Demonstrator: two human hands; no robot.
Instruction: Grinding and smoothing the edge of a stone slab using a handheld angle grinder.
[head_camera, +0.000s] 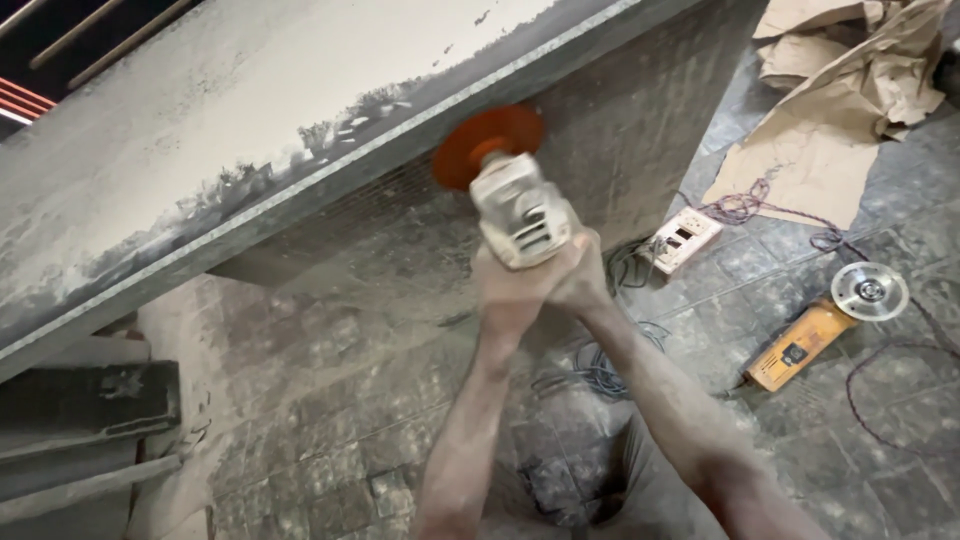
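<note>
- Left hand (510, 285) and right hand (578, 268) clasped together round the rear of a dust-grey grinder (520, 210), both hands shut tight on its body, fingers overlapping.
- Grinder raised in front of the chest, orange disc (490, 143) tipped up and to the left, just beside the pale edge strip of a long stone slab (250, 120) (touching or a hair apart, hard to tell through the blur).
- Slab top thick with white dust, dark patches along the near edge.
- Below and behind the hands, a tiled floor (330, 420) also powdered grey.
- Further right on the floor: a tangle of cable (600, 370), a white socket box (683, 238), a second yellow grinder (800, 345) lying flat with a silver disc (869, 291), crumpled brown paper (840, 120) beyond.
- Likely trouble: no guard visible over the orange disc, so a catch on the slab edge could kick the tool back toward the bare forearms.
- Dusty grip could slip (both palms stacked at one end, little leverage).
- Loose cable near the feet could snag or be cut; paper close enough to catch sparks.
</note>
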